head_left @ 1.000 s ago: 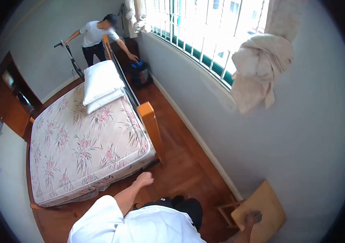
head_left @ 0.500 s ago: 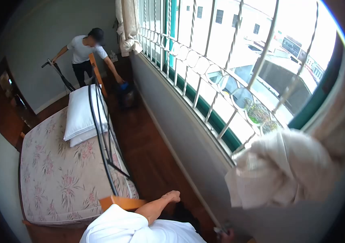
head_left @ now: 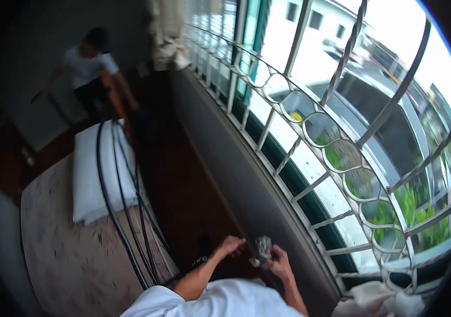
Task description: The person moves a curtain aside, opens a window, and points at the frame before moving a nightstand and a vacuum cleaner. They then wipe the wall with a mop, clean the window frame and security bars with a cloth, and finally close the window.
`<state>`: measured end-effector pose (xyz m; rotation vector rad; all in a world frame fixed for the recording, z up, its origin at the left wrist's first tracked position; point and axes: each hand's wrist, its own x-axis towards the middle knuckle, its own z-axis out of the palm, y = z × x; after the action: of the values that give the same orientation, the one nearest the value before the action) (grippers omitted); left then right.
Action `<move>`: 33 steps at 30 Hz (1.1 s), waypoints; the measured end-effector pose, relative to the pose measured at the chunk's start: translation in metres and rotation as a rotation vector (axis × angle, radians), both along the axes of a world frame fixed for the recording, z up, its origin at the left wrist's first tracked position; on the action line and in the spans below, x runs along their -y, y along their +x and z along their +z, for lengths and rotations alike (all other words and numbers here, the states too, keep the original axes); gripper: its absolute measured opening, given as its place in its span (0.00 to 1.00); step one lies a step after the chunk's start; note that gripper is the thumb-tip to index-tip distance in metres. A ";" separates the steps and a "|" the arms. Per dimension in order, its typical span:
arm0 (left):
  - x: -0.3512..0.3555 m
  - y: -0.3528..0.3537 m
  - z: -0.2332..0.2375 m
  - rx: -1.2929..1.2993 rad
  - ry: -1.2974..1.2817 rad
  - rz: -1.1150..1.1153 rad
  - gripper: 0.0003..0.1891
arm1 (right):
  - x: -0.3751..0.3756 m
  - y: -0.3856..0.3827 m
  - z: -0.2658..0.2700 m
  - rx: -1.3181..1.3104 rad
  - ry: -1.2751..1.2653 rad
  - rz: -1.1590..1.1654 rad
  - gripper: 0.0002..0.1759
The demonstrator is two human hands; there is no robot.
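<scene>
My right hand [head_left: 279,262] is closed on a small crumpled, greyish-silver object [head_left: 262,249], too blurred to identify, near the wall under the window. Just left of it is my left hand [head_left: 229,247], its fingers stretched toward the object with a small gap between. I see nothing held in my left hand. Both forearms reach out from a white shirt [head_left: 225,298] at the bottom of the view.
A bed with a floral mattress [head_left: 56,238], white pillows [head_left: 94,174] and black curved metal bars [head_left: 110,198] lies at left. Another person [head_left: 88,68] stands beyond it. The barred window [head_left: 299,113] and a bunched curtain [head_left: 376,301] are at right.
My right hand has come up from the bottom edge with the silvery object, and my left hand is now close beside it. The view has shifted, bringing the window grille nearer.
</scene>
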<state>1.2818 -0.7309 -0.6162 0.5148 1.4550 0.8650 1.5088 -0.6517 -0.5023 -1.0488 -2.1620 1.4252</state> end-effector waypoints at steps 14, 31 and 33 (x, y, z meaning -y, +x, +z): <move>-0.074 -0.212 0.137 0.181 0.427 0.054 0.17 | -0.081 -0.232 0.032 -0.351 -0.124 -0.043 0.44; -0.153 -0.113 0.140 0.098 0.615 -0.601 0.17 | 0.005 -0.014 0.255 -0.203 0.762 -1.037 0.19; -0.156 -0.100 0.157 0.116 0.616 -0.656 0.18 | 0.017 0.050 0.296 -0.568 1.093 -1.252 0.15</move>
<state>1.1816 -0.5745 -0.4593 1.2934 0.7980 0.7720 1.5588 -0.6692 -0.2065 -0.9745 -1.0512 -0.1024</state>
